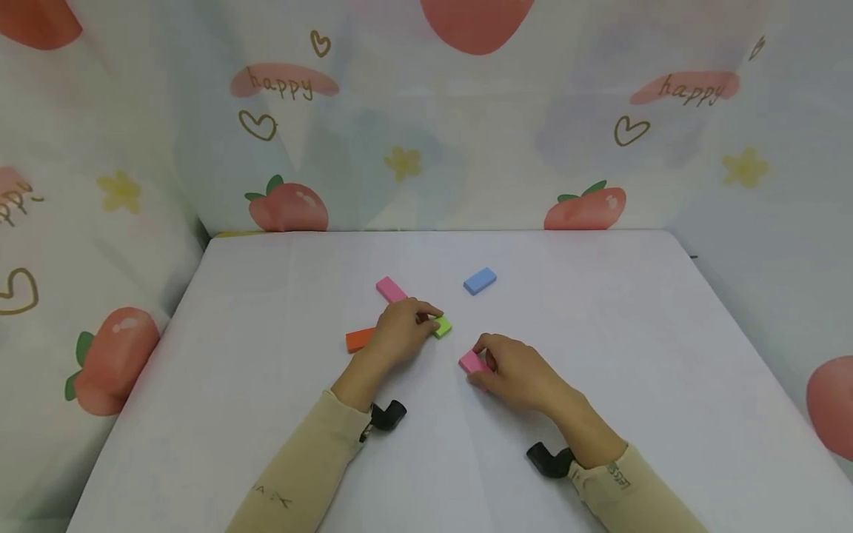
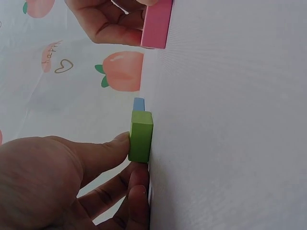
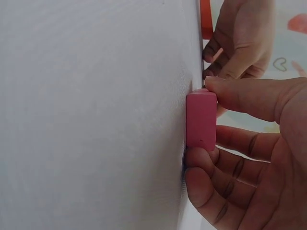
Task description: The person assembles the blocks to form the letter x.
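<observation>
On the white table, my left hand (image 1: 402,327) pinches a green block (image 1: 443,326) between thumb and fingers. In the left wrist view the green block (image 2: 141,139) shows its narrow end, with the thumb on one side and fingers on the other. To the right and nearer, my right hand (image 1: 523,372) grips a pink block (image 1: 472,363) at the tabletop. The right wrist view shows the thumb at one edge of that pink block (image 3: 201,120) and curled fingers at the opposite edge. The two held blocks are a short gap apart.
A second pink block (image 1: 391,289) lies just beyond the left hand. An orange block (image 1: 360,340) sits left of it, partly hidden by that hand. Farther back lies a blue block (image 1: 480,281). A printed curtain (image 1: 466,148) stands behind the table (image 1: 633,333).
</observation>
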